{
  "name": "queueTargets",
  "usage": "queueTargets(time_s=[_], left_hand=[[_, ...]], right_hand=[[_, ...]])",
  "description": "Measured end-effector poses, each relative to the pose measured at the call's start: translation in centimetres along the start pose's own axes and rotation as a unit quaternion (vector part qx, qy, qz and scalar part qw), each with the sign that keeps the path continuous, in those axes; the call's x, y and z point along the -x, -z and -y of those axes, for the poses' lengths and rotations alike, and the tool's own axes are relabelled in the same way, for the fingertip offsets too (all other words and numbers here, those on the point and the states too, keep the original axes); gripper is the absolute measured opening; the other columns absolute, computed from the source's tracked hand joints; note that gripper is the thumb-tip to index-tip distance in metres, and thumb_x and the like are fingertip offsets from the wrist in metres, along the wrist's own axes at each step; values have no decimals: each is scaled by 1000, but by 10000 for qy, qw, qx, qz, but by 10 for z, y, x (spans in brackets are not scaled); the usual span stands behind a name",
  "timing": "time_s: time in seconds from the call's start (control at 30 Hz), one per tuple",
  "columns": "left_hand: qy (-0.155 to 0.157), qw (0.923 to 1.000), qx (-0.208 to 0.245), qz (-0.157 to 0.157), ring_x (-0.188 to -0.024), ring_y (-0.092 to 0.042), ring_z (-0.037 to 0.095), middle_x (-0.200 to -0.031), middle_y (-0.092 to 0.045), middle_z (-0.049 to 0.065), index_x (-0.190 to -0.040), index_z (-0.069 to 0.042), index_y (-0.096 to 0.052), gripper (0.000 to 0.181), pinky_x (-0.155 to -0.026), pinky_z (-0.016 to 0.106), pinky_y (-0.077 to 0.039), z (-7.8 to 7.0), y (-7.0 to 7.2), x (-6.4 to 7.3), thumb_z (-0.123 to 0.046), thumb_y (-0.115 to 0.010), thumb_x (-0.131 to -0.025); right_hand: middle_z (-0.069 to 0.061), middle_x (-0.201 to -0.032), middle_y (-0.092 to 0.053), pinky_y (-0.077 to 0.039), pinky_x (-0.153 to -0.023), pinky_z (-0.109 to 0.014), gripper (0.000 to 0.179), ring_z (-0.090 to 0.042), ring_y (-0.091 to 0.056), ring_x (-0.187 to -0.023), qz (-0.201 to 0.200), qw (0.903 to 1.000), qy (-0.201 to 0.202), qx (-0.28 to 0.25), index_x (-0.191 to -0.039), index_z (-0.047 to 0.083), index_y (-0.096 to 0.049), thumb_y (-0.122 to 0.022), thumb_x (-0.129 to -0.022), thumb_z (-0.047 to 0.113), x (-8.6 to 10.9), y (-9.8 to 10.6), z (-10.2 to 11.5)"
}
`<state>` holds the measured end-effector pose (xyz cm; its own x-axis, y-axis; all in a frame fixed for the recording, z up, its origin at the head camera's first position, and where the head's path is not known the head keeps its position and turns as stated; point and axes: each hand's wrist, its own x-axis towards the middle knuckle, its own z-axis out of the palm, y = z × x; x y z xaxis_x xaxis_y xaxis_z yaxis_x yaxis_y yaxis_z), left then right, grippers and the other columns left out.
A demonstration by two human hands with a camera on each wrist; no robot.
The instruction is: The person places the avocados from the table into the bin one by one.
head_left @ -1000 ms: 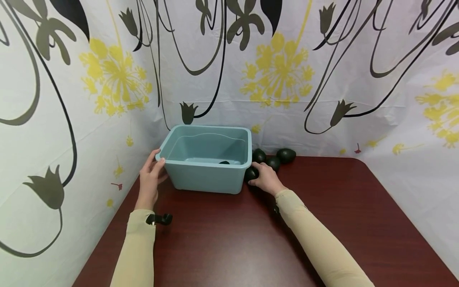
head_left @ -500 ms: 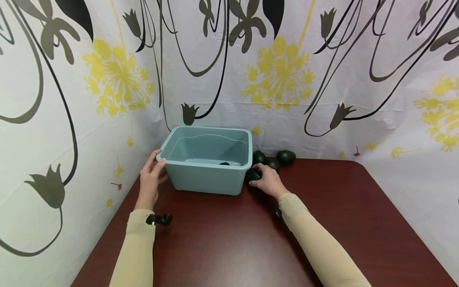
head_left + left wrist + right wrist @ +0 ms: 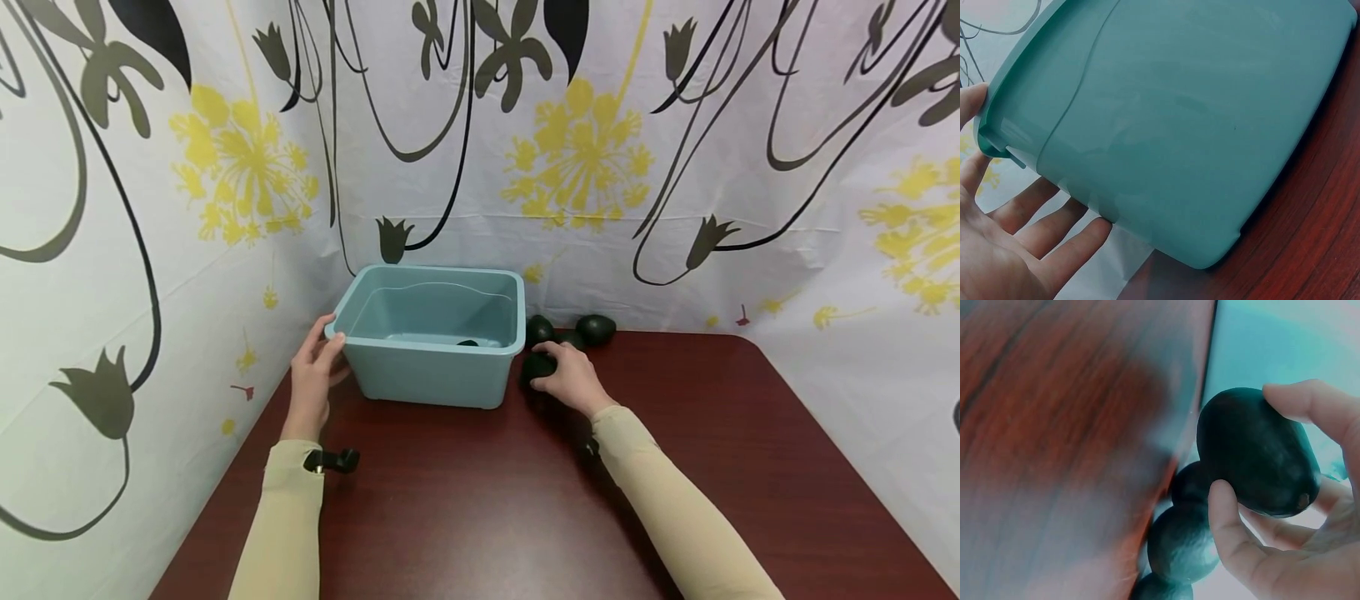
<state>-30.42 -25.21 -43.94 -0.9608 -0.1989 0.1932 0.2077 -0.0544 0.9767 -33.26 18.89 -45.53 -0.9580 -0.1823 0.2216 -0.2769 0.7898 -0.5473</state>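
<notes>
My right hand [image 3: 574, 379] holds a dark green avocado [image 3: 537, 368] between thumb and fingers, just right of the light blue plastic bin [image 3: 427, 375]. In the right wrist view this avocado [image 3: 1257, 453] is gripped around its sides, with other avocados [image 3: 1183, 544] behind it. My left hand [image 3: 313, 371] grips the bin's front left corner. The left wrist view has the thumb [image 3: 972, 103] at the rim and the other fingers [image 3: 1075, 247] against the side wall. Inside the bin, a small dark piece [image 3: 468, 342] shows above the front rim; the rest is hidden.
Several avocados [image 3: 596, 330] lie along the back of the dark red-brown table [image 3: 450, 500], right of the bin. A patterned cloth [image 3: 585, 275] hangs behind and on both sides. The bin stands in the back left corner.
My right hand has moved slightly to the right with the avocado, drawing it a little away from the bin's side. The left hand and the bin have stayed in place.
</notes>
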Motion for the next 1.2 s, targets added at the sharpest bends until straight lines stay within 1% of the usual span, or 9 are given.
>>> queueTargets(time_s=[0.23,0.33,0.43,0.57,0.7,0.87,1.1,1.2], left_hand=[[-31,10000,-55,-39,-129,-51,28,-142,-50,11,-147,-39,-50,56,-99,65,-41,1,0,0,-48,-69,-94],[29,10000,-15,-30,-129,-51,28,-142,-49,11,-147,-38,-50,55,-99,64,-42,-1,-1,1,-45,-68,-95],[105,9999,29,15,-130,-50,29,-143,-49,12,-149,-35,-49,55,-100,64,-41,-6,-1,4,-40,-68,-97],[110,9999,30,73,-131,-49,30,-143,-48,15,-151,-28,-47,56,-101,64,-40,-19,-4,12,-35,-66,-99],[90,9999,52,91,-130,-50,30,-142,-48,16,-152,-27,-47,57,-101,67,-38,-28,-7,17,-35,-66,-99],[115,9999,66,91,-130,-51,29,-144,-47,17,-151,-29,-47,56,-101,69,-35,-27,-6,17,-36,-66,-99],[136,9999,48,87,-130,-50,29,-146,-47,15,-150,-31,-48,55,-101,65,-40,-26,-5,15,-36,-67,-98],[138,9998,32,106,-131,-49,30,-147,-46,15,-151,-30,-47,56,-100,63,-41,-20,-3,11,-36,-66,-99]], right_hand=[[-12,-128,-59,-48,-94,-57,55,-36,-57,-116,-100,9999,71,-26,-131,20,-64,-85,-80,28,2,11,2],[-11,-132,-60,-48,-95,-57,56,-36,-56,-120,-101,9999,77,-57,-132,20,-64,-84,-81,30,3,15,3],[-9,-134,-60,-48,-95,-56,56,-34,-56,-121,-115,9998,94,-97,-133,20,-64,-84,-82,32,5,19,5],[-9,-134,-61,-49,-94,-56,57,-34,-58,-120,-151,9997,122,-127,-134,19,-63,-83,-83,33,7,24,7],[-9,-136,-60,-49,-94,-56,57,-34,-56,-122,-179,9996,168,-155,-136,19,-63,-83,-84,32,8,29,9],[-9,-138,-57,-48,-96,-57,59,-35,-53,-126,-171,9994,274,-129,-137,19,-61,-83,-84,30,7,36,10],[-13,-137,-54,-46,-95,-58,58,-39,-53,-122,-226,9991,365,0,-138,23,-60,-82,-85,28,3,49,10],[-13,-137,-53,-46,-95,-59,59,-39,-53,-120,-240,9990,364,5,-138,22,-60,-82,-85,28,2,54,11]])
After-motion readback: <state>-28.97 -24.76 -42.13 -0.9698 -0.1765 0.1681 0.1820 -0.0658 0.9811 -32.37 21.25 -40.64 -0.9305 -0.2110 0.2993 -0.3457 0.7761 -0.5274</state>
